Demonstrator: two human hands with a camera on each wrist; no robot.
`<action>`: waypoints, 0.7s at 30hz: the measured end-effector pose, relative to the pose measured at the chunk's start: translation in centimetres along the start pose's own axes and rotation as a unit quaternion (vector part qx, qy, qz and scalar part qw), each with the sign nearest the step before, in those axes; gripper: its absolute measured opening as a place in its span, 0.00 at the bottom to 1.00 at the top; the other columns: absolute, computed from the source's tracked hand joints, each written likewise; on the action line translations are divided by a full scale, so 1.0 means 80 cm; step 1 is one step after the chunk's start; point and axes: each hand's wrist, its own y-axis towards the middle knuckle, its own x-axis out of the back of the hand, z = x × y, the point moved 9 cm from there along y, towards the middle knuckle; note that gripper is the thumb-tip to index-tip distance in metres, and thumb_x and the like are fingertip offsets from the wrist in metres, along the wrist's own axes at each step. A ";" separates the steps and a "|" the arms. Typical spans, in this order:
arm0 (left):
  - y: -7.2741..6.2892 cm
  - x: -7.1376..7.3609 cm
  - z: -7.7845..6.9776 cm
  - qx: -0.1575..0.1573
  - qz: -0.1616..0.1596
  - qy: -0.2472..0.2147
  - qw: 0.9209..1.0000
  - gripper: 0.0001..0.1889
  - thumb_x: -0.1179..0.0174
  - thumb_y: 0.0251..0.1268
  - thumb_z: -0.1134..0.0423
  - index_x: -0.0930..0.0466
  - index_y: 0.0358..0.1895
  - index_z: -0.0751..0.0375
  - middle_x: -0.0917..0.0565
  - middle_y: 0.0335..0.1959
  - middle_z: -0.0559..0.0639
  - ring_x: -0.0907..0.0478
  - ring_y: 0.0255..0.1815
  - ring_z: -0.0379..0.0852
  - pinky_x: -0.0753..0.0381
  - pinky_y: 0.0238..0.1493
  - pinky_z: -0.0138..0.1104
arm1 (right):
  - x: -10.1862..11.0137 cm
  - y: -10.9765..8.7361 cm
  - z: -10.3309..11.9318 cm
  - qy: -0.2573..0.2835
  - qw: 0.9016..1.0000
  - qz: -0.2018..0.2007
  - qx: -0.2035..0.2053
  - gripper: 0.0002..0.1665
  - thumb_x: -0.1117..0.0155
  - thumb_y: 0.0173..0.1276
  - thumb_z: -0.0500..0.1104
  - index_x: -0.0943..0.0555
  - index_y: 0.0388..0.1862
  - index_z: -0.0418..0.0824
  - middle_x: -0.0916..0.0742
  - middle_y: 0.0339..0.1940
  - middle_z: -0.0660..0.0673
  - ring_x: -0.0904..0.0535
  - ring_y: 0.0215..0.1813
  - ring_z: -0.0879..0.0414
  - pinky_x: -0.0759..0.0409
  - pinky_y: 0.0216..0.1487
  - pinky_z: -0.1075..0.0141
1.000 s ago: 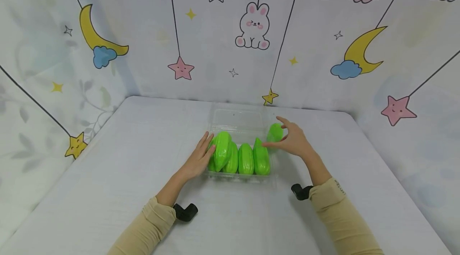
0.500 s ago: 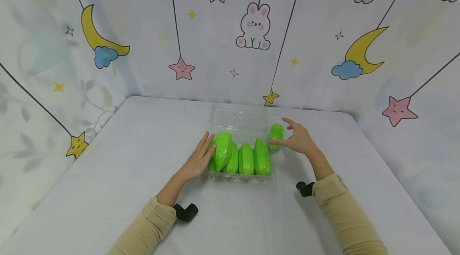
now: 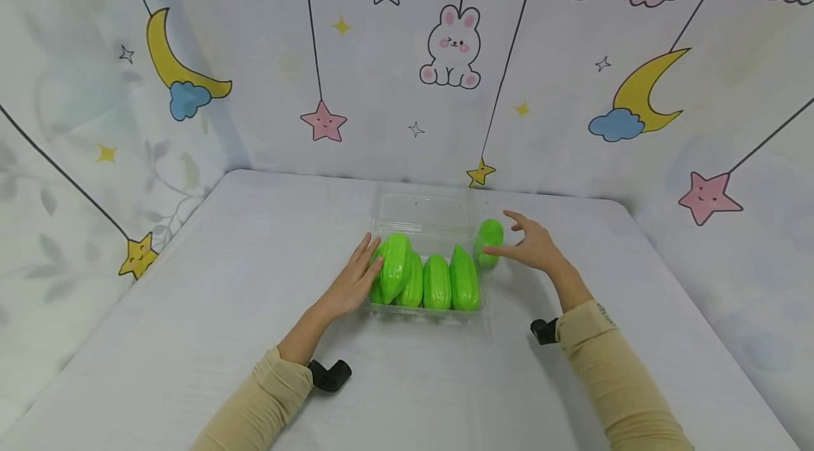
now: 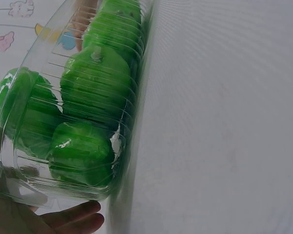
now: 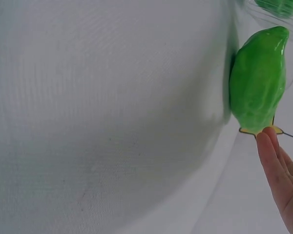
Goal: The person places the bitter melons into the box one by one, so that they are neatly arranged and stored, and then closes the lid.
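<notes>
A clear plastic box (image 3: 439, 311) in the head view holds several glossy green fruits (image 3: 437, 281), ribbed and pointed like small papayas; their exact kind cannot be told. One fruit (image 3: 396, 264) lies higher than its neighbours at the left end. My left hand (image 3: 346, 286) rests against the box's left side, fingers extended; the left wrist view shows fingers (image 4: 80, 214) by the box's end. Just outside the right wall, a loose green fruit (image 3: 490, 233) lies on the table. Beside it, my right hand (image 3: 535, 246) holds nothing, thumb and fingers spread apart.
The box's transparent lid (image 3: 421, 211) lies folded back behind it. A white cloth covers the table (image 3: 267, 225), whose far edge meets a patterned curtain (image 3: 381, 62). Dark wrist mounts (image 3: 329, 375) stick out below both sleeves.
My right hand has drawn back to the right, away from the loose fruit, which now shows more fully. My left hand stays at the box's left side.
</notes>
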 end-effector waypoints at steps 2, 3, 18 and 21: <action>0.000 0.000 0.001 0.000 0.000 0.000 1.000 0.28 0.67 0.75 0.53 0.53 0.71 0.65 0.58 0.72 0.62 0.59 0.71 0.59 0.53 0.64 0.57 | -0.002 0.001 -0.004 0.005 1.000 0.005 -0.001 0.60 0.31 0.47 0.65 0.48 0.73 0.44 0.32 0.61 0.29 0.21 0.46 0.41 0.26 0.46 0.47; 0.000 -0.001 0.001 0.001 0.000 0.000 1.000 0.28 0.67 0.75 0.53 0.53 0.71 0.64 0.58 0.72 0.62 0.59 0.71 0.59 0.53 0.64 0.57 | -0.003 0.002 -0.006 0.006 1.000 0.008 -0.001 0.61 0.31 0.47 0.65 0.48 0.73 0.44 0.32 0.62 0.28 0.21 0.46 0.40 0.26 0.46 0.47; 0.001 0.000 0.004 0.002 0.000 0.002 1.000 0.29 0.68 0.75 0.50 0.53 0.71 0.62 0.58 0.73 0.58 0.59 0.72 0.57 0.53 0.65 0.55 | -0.006 0.012 -0.026 -0.002 1.000 0.018 0.001 0.60 0.30 0.48 0.63 0.48 0.73 0.43 0.33 0.61 0.28 0.23 0.49 0.38 0.26 0.47 0.46; 0.001 0.000 0.003 0.000 0.002 -0.001 1.000 0.29 0.68 0.75 0.50 0.53 0.71 0.63 0.59 0.73 0.59 0.59 0.72 0.58 0.53 0.65 0.56 | -0.007 0.012 -0.027 0.001 1.000 0.020 0.003 0.60 0.30 0.48 0.62 0.48 0.72 0.42 0.33 0.62 0.27 0.23 0.48 0.38 0.25 0.46 0.47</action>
